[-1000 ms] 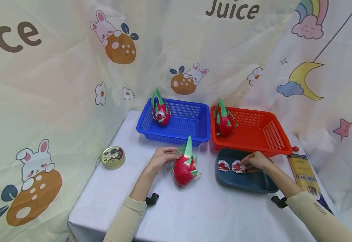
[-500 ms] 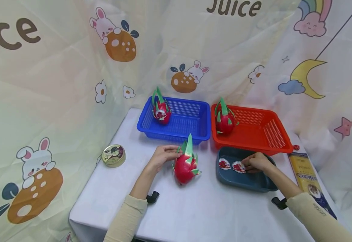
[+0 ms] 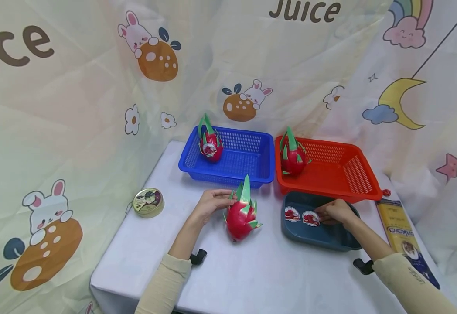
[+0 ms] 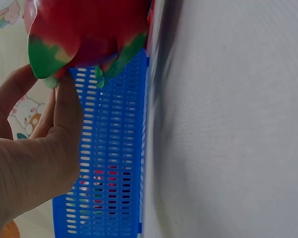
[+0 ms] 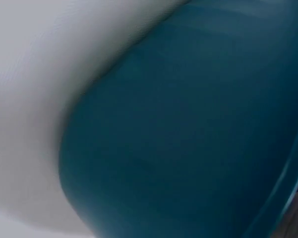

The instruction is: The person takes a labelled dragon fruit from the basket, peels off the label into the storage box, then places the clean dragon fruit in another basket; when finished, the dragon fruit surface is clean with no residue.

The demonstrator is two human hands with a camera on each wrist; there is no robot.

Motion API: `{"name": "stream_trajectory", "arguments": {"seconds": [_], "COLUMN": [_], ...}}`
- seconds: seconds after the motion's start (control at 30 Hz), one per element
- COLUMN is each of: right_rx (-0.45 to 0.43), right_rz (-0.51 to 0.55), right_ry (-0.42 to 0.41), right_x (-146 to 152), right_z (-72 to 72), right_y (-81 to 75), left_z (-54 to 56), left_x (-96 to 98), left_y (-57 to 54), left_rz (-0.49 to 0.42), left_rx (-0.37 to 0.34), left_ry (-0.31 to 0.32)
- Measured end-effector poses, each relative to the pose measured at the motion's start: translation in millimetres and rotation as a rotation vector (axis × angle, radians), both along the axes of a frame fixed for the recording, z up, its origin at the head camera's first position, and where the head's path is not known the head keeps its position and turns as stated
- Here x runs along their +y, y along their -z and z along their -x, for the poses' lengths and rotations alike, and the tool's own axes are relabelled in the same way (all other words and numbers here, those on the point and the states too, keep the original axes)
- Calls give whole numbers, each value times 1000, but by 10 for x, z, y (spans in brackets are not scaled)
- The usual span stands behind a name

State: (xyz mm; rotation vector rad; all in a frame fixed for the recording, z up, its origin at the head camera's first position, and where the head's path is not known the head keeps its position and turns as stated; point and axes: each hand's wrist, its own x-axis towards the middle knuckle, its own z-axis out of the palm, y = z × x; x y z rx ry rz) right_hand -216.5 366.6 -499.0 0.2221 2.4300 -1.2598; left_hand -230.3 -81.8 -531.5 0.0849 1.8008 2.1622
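Observation:
My left hand (image 3: 213,205) pinches a green leaf at the side of a red dragon fruit (image 3: 240,221), which is on the white table with its longest leaf pointing to the back. In the left wrist view the thumb and fingers (image 4: 64,106) meet at the leaf tip, below the red body (image 4: 94,29). My right hand (image 3: 334,211) reaches into a dark teal tray (image 3: 311,243), its curled fingertips at the right edge of a red and white sticker (image 3: 311,218). A second such sticker (image 3: 291,214) lies to its left. The right wrist view shows mostly the tray's outer wall (image 5: 178,129).
Behind stand a blue basket (image 3: 240,161) and a red basket (image 3: 334,174). Each holds one dragon fruit; the blue one's fruit (image 3: 211,150) bears a sticker. A round tin (image 3: 148,203) is at the left, and a yellow and blue packet (image 3: 403,237) along the right edge.
The whole head view shifts slightly. My right hand's fingertips shift a little at the sticker's edge; my left hand and the dragon fruit stay in place.

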Motion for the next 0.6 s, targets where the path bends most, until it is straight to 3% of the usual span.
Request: {"name": "stream_trajectory", "arguments": {"seconds": [0.4, 0.6], "right_rx": [66, 137], "right_rz": [13, -31], "right_ry": [62, 98], "right_x": [45, 25], "right_z": [-147, -165], "right_y": [13, -104], "left_z": [-39, -18], "left_x": [-22, -18], "left_y": [10, -14], "left_rz": [14, 3], "left_rx": [2, 6], "left_ry": [29, 22]}}
